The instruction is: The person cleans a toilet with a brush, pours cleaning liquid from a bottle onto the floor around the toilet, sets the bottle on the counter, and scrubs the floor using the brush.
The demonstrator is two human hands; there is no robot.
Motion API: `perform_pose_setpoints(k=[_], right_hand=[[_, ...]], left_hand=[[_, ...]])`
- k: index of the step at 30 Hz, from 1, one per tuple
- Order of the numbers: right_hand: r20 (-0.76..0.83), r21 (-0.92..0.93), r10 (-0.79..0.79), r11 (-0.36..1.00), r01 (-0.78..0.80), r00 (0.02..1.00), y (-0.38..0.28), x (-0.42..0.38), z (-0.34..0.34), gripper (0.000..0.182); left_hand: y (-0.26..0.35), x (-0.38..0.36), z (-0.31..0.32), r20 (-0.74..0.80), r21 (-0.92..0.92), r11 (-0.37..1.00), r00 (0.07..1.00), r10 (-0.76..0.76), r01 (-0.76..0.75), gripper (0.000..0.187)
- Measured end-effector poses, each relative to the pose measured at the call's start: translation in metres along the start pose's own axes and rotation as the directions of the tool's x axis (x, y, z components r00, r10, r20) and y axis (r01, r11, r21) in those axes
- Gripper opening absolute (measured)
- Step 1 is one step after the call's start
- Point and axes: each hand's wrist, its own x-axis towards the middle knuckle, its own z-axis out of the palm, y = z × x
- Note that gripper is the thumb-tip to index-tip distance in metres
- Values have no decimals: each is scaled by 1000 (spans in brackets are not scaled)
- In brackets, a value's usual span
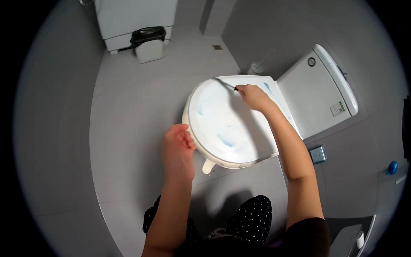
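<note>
A white toilet lid [214, 115] lies closed, with patches of blue liquid on its surface. My right hand [255, 97] is closed around the dark end of a thin brush-like tool [224, 83], whose far end reaches the lid's upper left edge. Beside the lid's left edge, my left hand [179, 143] has its fingers curled; whether they hold anything is hidden. A cream tab [208, 166] sticks out from the lower rim of the seat.
The toilet tank [319, 92] stands at the right. A small bin [149, 51] with a black bag is at the upper left, near a white cabinet [135, 19]. A toilet brush holder [255, 68] is behind the toilet. A box [318, 154] sits right of my forearm.
</note>
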Motion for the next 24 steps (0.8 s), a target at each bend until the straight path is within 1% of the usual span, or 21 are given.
perform_pose_setpoints(k=[2,5,6,7,8,9,10,12,13,15,17,18,19,21,22,24], right_hand=[[-48,-52,146,988,-149,988,66,23,9,25],[-181,73,288,957,-280,940,156,19,7,25],[-220,126,334,941,-313,917,158,12,0,25],[-221,124,336,941,-315,916,158,7,-5,25],[-145,244,485,862,-444,863,159,0,-11,25],[-52,352,613,750,-560,788,153,-9,-18,25],[-56,355,618,747,-562,785,162,-12,-12,25],[-288,339,467,867,-367,836,175,-18,3,26],[-290,343,471,864,-369,833,176,-23,10,26],[-320,82,302,953,-291,898,165,-33,29,27],[-304,83,279,960,-267,911,120,-54,31,28],[-233,35,327,944,-328,916,100,-60,25,28],[-234,35,332,942,-333,914,106,-58,27,28],[-284,27,436,894,-448,854,119,-52,32,30],[-263,36,491,865,-500,831,125,-51,29,30],[-277,15,464,878,-479,841,120,-45,28,30]], left_hand=[[-1,-1,-1,19,0,1000,1000,-5,5,25],[-1,-4,0,25,10,1000,1000,6,-6,25],[-1,-4,0,26,7,1000,1000,3,-3,25],[-1,-4,-1,15,10,1000,1000,-6,6,25],[0,-4,-1,7,15,1000,1000,-14,14,25],[0,-4,1,14,17,1000,1000,-16,16,25],[0,-4,1,5,21,1000,1000,-21,21,25],[-2,-6,1,0,29,999,1000,-28,28,25],[-3,-6,0,16,31,999,1000,-27,26,26],[-5,-8,0,32,30,999,999,-24,23,26],[-6,-10,1,12,12,1000,1000,-24,24,27],[-7,-10,2,14,9,1000,1000,-24,24,27],[-7,-11,3,23,8,1000,999,-23,23,27],[-8,-12,4,42,18,999,999,-27,26,27],[-10,-12,5,46,17,999,998,-36,35,28],[-12,-12,6,53,12,999,998,-39,38,28]])
